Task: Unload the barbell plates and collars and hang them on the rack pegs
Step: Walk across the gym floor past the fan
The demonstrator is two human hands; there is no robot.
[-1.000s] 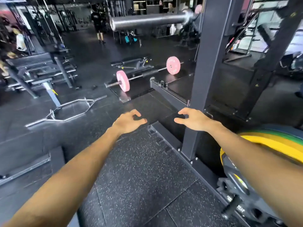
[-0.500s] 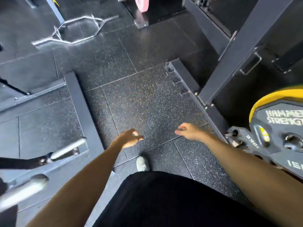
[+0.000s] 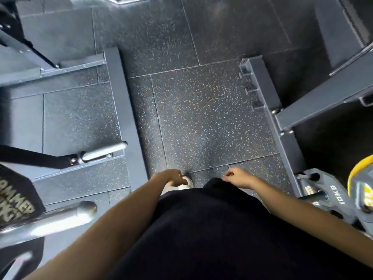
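I look straight down at the speckled rubber floor between two rack bases. My left hand and my right hand hang in front of my black shorts, fingers loosely curled, holding nothing. At the right edge, grey plates marked 10KG sit stacked beside a yellow plate on the rack. At the lower left a black plate with gold lettering hangs by two bare chrome pegs.
A grey rack base beam with an upright runs down the right side. Another grey base beam lies on the left. My shoe toe shows between my hands.
My view has tilted further down, away from the gym floor and the pink-plated barbell. Both hands have drawn back toward my body and their fingers have curled.
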